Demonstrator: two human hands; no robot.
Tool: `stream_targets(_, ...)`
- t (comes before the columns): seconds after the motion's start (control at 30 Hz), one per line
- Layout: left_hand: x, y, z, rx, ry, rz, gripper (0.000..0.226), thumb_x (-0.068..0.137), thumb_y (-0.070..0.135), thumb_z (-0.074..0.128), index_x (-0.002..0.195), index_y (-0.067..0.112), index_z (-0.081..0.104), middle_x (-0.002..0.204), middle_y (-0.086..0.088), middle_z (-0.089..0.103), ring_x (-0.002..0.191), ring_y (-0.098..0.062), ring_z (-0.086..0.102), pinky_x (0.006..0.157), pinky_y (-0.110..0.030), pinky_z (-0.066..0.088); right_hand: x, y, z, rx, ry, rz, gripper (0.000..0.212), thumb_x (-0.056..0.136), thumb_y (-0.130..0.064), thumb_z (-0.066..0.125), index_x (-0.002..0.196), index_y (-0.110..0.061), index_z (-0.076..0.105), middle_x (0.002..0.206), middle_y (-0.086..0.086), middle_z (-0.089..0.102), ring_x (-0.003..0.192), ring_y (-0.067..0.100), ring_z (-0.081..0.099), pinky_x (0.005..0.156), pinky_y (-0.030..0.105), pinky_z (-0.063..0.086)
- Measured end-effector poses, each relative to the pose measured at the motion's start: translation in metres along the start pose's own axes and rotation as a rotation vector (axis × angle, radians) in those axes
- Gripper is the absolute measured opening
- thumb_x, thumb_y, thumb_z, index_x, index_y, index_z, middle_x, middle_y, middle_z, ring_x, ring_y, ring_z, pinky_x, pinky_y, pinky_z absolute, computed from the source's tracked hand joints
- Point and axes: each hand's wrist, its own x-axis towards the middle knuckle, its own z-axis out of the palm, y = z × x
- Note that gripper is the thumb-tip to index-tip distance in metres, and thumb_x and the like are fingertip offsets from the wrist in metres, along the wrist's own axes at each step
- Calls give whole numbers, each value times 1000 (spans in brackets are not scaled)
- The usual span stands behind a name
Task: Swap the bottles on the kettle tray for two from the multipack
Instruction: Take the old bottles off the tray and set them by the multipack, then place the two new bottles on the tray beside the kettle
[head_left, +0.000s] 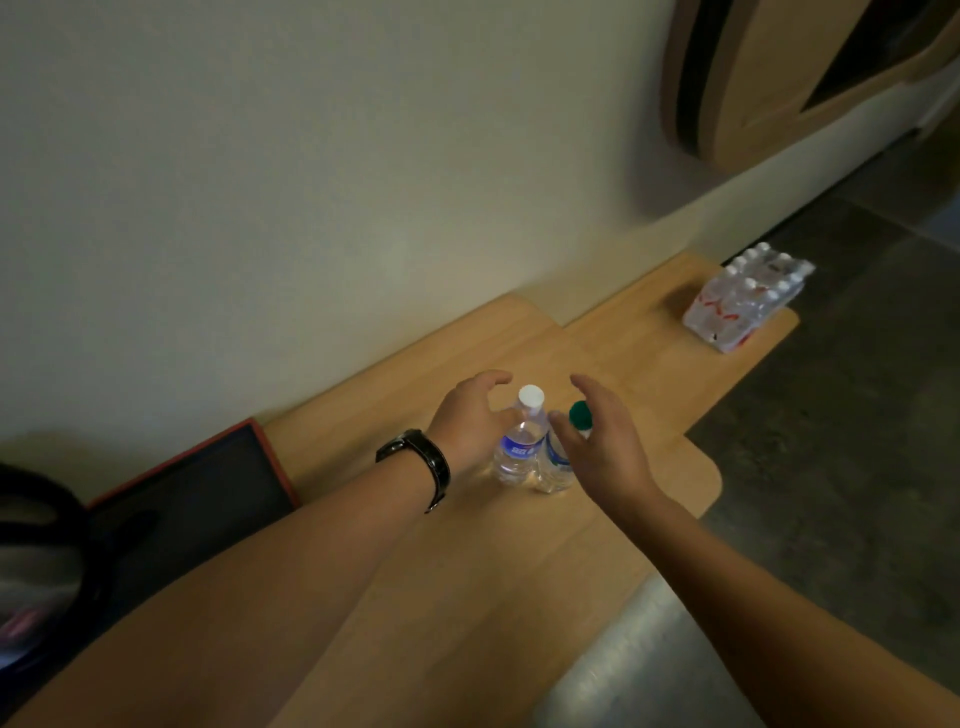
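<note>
Two small water bottles stand side by side on the wooden desk (467, 561). The white-capped bottle (521, 447) has a blue label. The green-capped bottle (558, 462) is partly hidden behind my right hand (605, 447). My left hand (470, 421), with a black watch on the wrist, is beside the white-capped bottle, fingers spread and thumb near its shoulder. Both hands look open around the bottles, not closed on them. The shrink-wrapped multipack (743, 299) of white-capped bottles sits at the desk's far right end. The dark tray (218, 488) with a red rim lies at left, holding a black kettle (36, 545).
A pale wall runs along the back of the desk. Dark floor lies to the right of the desk edge. A grey metallic surface (639, 670) shows at the bottom right. A rounded wooden panel (769, 78) hangs at the upper right.
</note>
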Motion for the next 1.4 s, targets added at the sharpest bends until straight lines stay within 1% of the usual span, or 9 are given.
stream_targets(0.2,-46,-19,-73,-1,146,6,36,94,40,66,128,25,66,137,1,66,129,-16,57,103,-31,44,-10,-89,24,76,-41,-377,35,96,-21,64,129,-11,58,133,5,59,126,19,50,102,22,36)
stream_targets(0.4,-161,-77,-171,-227,383,-75,11,95,26,69,105,31,72,103,13,74,92,9,68,85,-10,50,-61,-163,95,176,-561,-648,37,97,-35,61,127,-14,62,135,3,58,125,10,51,104,23,39)
stream_targets(0.53,-237,-114,-194,-326,467,-132,17,97,19,65,105,32,72,108,17,73,94,19,65,83,-2,47,-98,-171,138,190,-824,-747,59,89,-57,59,133,-18,58,143,-1,50,122,-14,41,101,4,29)
stream_targets(0.63,-274,-142,-184,-343,402,-230,18,93,30,71,108,40,71,112,16,72,102,15,66,85,-6,50,-114,-166,160,144,-920,-719,70,83,-67,58,136,-21,56,145,-1,49,131,4,44,109,28,38)
stream_targets(0.73,-291,-164,-165,-386,383,-332,34,75,48,80,107,47,69,126,11,69,119,-1,63,100,-25,52,-124,-159,171,142,-930,-666,64,84,-57,65,136,-22,53,142,-2,53,131,10,48,107,37,41)
stream_targets(0.8,-295,-177,-153,-345,389,-353,39,74,39,87,106,50,67,123,16,69,121,-4,64,98,-22,52,-127,-154,174,126,-906,-627,61,86,-46,70,139,-21,51,142,-1,54,130,13,50,105,40,42)
stream_targets(1.07,-295,-189,-120,-157,553,-273,42,78,32,86,100,59,62,103,36,67,103,18,61,86,-14,55,-132,-147,184,205,-792,-513,44,84,-29,78,123,-16,63,118,-2,64,108,15,60,86,46,54)
stream_targets(1.27,-269,-175,-163,-174,610,-232,32,80,40,81,111,38,72,102,17,77,98,6,70,88,-35,61,-94,-195,174,262,-806,-548,16,82,-45,72,94,-45,62,98,-21,67,88,-10,61,69,7,43)
stream_targets(1.4,-224,-164,-217,-115,662,-213,31,80,42,82,109,33,74,96,16,76,95,-2,71,85,-35,60,-44,-238,183,241,-740,-608,17,87,-36,72,91,-47,59,86,-22,68,84,-7,61,67,8,41)
